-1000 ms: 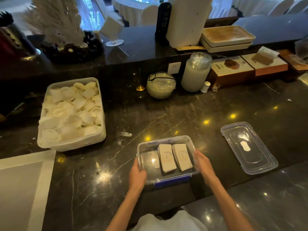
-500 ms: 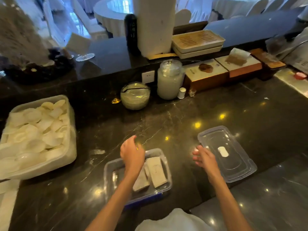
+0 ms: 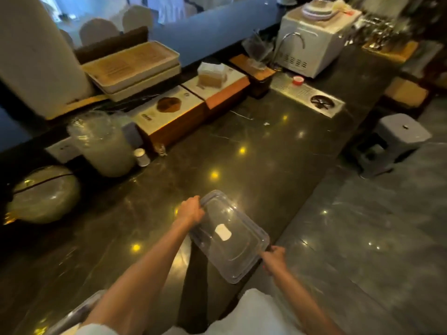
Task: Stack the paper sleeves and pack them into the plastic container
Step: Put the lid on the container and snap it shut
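Both hands have left the container and now grip the clear lid (image 3: pixel 229 235), lifted off the counter (image 3: pixel 254 151): the left hand (image 3: pixel 191 211) curls its fingers over the far short edge, the right hand (image 3: pixel 274 258) pinches the near right corner. View has swung right, so the container with the 2 sleeve stacks shows only as a blurred corner (image 3: pixel 75 315) at bottom left, under the left forearm; the sleeves themselves are out of sight. Dark polished stone reflects yellow ceiling lights. Along the back stand a round jar (image 3: pixel 43 194), a tall lidded jar (image 3: pixel 104 143) filled with something pale, 2 wooden boxes (image 3: pixel 191 107) and 2 stacked trays (image 3: pixel 135 66). Farther right sit a metal drain grille (image 3: pixel 307 95) and a white machine (image 3: pixel 314 47). A grey stool (image 3: pixel 394 143) stands on the tiled floor (image 3: pixel 375 226) beside the counter.
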Demonstrator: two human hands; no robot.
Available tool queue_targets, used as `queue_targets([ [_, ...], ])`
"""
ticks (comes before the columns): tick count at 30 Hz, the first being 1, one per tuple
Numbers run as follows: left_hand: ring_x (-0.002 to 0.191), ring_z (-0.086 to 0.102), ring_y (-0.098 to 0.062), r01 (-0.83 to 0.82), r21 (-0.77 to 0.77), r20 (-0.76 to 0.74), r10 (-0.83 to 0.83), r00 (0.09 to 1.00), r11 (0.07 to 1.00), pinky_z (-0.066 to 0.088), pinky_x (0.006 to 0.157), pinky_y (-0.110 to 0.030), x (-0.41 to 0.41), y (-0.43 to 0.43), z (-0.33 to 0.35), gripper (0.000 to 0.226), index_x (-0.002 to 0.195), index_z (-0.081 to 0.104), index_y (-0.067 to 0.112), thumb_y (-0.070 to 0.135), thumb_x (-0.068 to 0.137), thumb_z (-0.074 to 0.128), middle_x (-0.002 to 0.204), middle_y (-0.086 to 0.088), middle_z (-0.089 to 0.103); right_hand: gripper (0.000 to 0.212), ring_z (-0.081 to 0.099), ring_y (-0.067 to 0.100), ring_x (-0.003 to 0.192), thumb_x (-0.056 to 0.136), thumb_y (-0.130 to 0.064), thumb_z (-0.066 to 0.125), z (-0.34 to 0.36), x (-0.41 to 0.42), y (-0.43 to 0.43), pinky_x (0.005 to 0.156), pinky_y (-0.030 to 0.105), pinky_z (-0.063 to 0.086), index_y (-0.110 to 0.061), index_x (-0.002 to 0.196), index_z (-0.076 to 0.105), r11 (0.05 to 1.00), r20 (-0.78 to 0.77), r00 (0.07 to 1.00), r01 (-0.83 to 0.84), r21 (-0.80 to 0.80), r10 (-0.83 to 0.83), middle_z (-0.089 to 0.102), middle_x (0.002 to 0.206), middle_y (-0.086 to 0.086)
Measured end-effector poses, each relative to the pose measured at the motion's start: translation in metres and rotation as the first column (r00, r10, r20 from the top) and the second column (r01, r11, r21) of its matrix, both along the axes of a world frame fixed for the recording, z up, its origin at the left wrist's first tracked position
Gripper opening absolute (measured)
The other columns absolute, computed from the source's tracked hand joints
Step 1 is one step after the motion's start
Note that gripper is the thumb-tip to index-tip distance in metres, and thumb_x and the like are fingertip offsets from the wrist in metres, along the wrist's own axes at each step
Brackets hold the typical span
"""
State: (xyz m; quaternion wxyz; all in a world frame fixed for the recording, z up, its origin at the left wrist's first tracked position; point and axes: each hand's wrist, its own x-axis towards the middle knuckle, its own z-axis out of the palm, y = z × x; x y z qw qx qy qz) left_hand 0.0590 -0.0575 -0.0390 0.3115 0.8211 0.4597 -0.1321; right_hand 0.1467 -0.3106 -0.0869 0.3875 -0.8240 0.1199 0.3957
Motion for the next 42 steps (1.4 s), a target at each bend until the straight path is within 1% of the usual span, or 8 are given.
queue_targets([
  [6,0.138,0.034,-0.039,-0.077,-0.054,-0.072,0.073,0.995,0.996,0.03,0.116,-0.046,0.01,-0.01,-0.017,0.069,0.153,0.03,0.015,0.016,0.089,0.054,0.146,-0.018,0.043,0.025,0.051,0.017,0.052,0.088,-0.005,0.066,0.003,0.018,-0.004,0.049,0.03,0.045,-0.01,0.097,0.044,0.999,-0.161,0.986,-0.028,0.045,0.034,0.053,0.072,0.01],
  [9,0.13,0.044,-0.039,-0.125,-0.083,-0.106,0.116,0.988,0.989,0.033,0.111,-0.041,0.003,-0.01,-0.017,0.048,0.136,0.051,0.012,0.016,0.088,0.05,0.135,-0.02,0.056,0.023,0.05,0.016,0.058,0.092,-0.006,0.059,0.011,0.021,-0.003,0.047,0.027,0.048,-0.009,0.109,0.043,0.997,-0.234,0.971,-0.034,0.064,0.048,0.051,0.08,0.007],
  [15,0.13,0.044,-0.039,-0.44,-0.137,0.082,0.453,0.888,0.887,0.03,0.11,-0.04,-0.034,-0.006,0.012,0.043,0.134,0.057,0.011,0.016,0.093,0.046,0.135,-0.02,0.059,0.063,0.052,0.015,0.067,0.089,-0.007,0.054,0.035,0.013,0.031,0.058,0.029,0.052,-0.035,0.142,0.034,0.971,-0.285,0.948,-0.077,0.228,0.142,0.062,0.113,0.011],
  [19,0.12,0.056,-0.036,-0.711,-0.307,0.285,0.774,0.566,0.633,0.045,0.103,-0.04,-0.091,0.019,0.052,0.041,0.132,0.06,0.007,0.027,0.101,0.043,0.131,-0.018,0.062,0.07,0.061,0.024,0.078,0.093,0.001,0.048,0.063,-0.008,0.089,0.071,0.036,0.054,-0.037,0.148,0.026,0.865,-0.264,0.944,-0.04,0.5,0.197,0.062,0.108,0.012],
  [24,0.073,0.058,-0.016,-0.567,-0.764,0.448,0.886,-0.121,0.309,0.05,0.071,-0.028,-0.223,0.03,0.103,0.037,0.085,0.059,0.006,0.032,0.105,0.042,0.078,-0.008,0.057,0.02,0.071,0.02,0.085,0.102,-0.024,0.049,0.084,-0.038,0.148,0.083,0.034,0.058,-0.01,0.099,0.063,0.713,-0.39,0.885,0.1,0.694,0.255,0.064,0.095,0.012],
  [32,0.075,0.063,-0.02,-0.731,-0.647,0.451,0.882,-0.14,0.215,0.054,0.066,-0.03,-0.393,-0.034,0.105,0.035,0.124,0.059,0.001,-0.005,0.089,0.062,0.09,-0.015,0.069,0.045,0.074,0.02,0.092,0.089,-0.016,0.071,0.095,-0.17,0.185,0.085,0.036,0.058,-0.007,0.131,0.057,0.549,0.0,0.706,-0.55,0.629,0.708,0.077,0.098,0.006],
  [37,0.1,0.065,-0.027,-0.893,-0.431,0.458,0.884,-0.094,0.128,0.055,0.095,-0.047,-0.444,-0.061,0.093,0.037,0.125,0.059,0.0,-0.004,0.089,0.063,0.118,-0.021,0.069,0.038,0.069,0.043,0.094,0.092,-0.009,0.065,0.11,-0.241,0.169,0.09,0.059,0.053,-0.018,0.129,0.062,0.42,0.192,0.562,-0.767,0.485,0.805,0.074,0.099,0.023],
  [42,0.115,0.06,-0.024,-0.957,-0.231,0.445,0.894,0.056,0.175,0.047,0.089,-0.033,-0.471,-0.096,0.07,0.041,0.138,0.053,0.007,0.017,0.099,0.057,0.134,-0.013,0.062,0.038,0.073,0.024,0.089,0.096,-0.015,0.06,0.096,-0.289,0.137,0.067,0.03,0.058,-0.016,0.135,0.058,0.362,0.278,0.451,-0.876,0.317,0.848,0.074,0.087,0.006],
])
